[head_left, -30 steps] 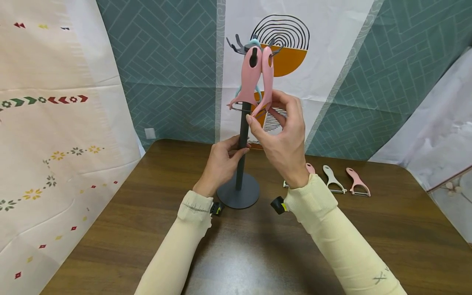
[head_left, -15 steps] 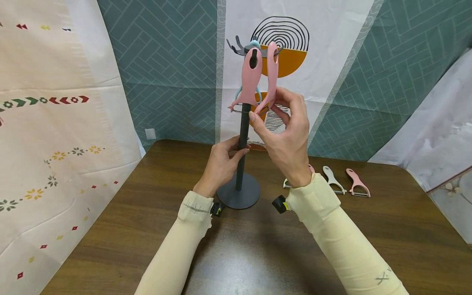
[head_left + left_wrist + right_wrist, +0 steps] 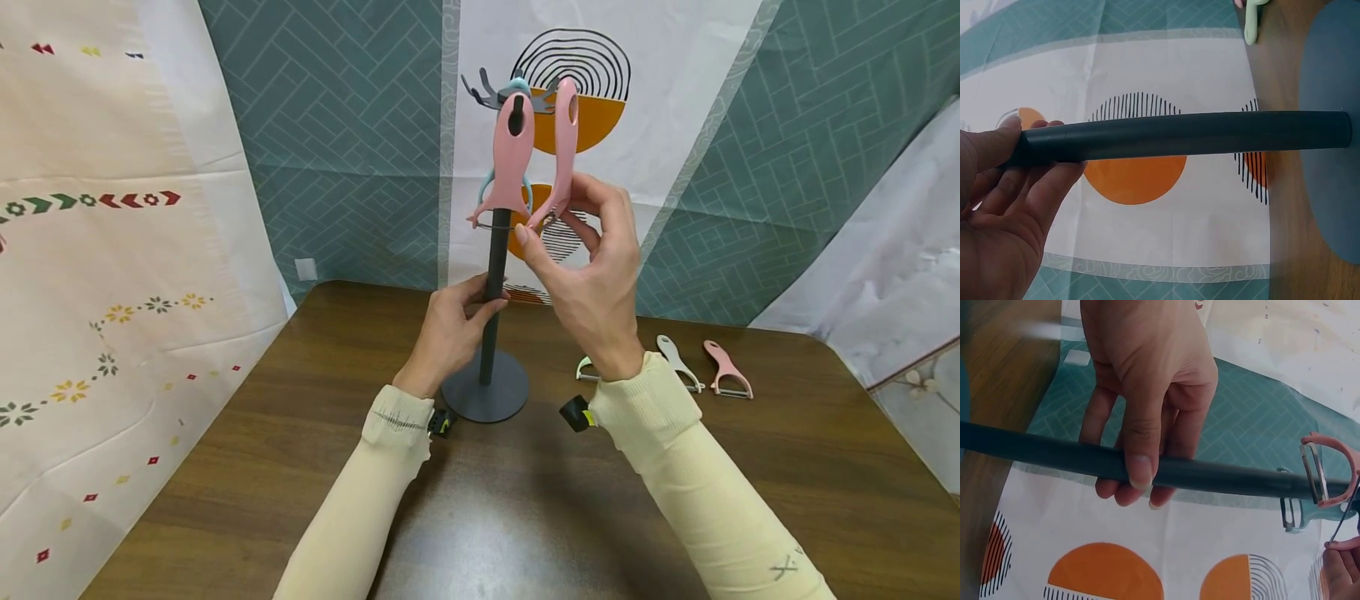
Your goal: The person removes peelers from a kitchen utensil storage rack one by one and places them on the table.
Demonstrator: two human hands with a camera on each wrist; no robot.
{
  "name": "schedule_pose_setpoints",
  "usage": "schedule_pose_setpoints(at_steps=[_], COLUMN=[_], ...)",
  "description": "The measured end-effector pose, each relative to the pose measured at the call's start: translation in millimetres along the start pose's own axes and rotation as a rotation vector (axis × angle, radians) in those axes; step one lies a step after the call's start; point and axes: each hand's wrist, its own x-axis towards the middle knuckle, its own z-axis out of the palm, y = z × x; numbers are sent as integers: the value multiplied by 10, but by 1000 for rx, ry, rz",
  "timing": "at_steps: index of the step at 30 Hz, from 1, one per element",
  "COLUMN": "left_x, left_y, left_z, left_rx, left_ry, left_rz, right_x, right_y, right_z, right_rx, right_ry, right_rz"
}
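Observation:
My left hand (image 3: 453, 329) grips the dark pole of the stand (image 3: 498, 250) around its middle, thumb across it in the right wrist view. With thumb and fingers, my right hand (image 3: 596, 275) pinches a pink peeler (image 3: 566, 150) near its blade end. That peeler's handle points up, its hole at the right-hand hooks (image 3: 543, 102); whether a hook passes through it, I cannot tell. Another pink peeler (image 3: 512, 158) hangs on the front hook. Behind it hangs a light blue peeler (image 3: 1310, 512), mostly covered in the head view.
The stand's round base (image 3: 486, 400) rests on the brown table (image 3: 300, 467). At the back right lie a pink peeler (image 3: 723, 367), a white peeler (image 3: 672, 360) and a light green peeler (image 3: 585, 367), partly behind my right hand. Patterned cloth hangs behind.
My right hand has moved right and slightly up with the pink peeler. Its handle now stands apart from the hanging pink peeler. My left hand stays on the pole.

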Motion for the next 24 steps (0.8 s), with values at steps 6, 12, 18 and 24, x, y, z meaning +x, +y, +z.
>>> schedule_pose_setpoints(at_steps=[6,12,18,24], left_x=[-3,3,5,9], left_y=[6,9,15,22], left_z=[-3,-4,-3,4], left_rx=[4,3,22,22], left_ry=[1,3,14,14], left_rz=[-4,-5,-7,-7], right_x=[-48,-94,-162,-263], right_y=[-77,-75,-59,5], right_z=[-48,-119,-185,-259], right_rx=[1,-25,-46,-87], right_ry=[2,-3,-4,-15], right_rz=[22,14,17,35])
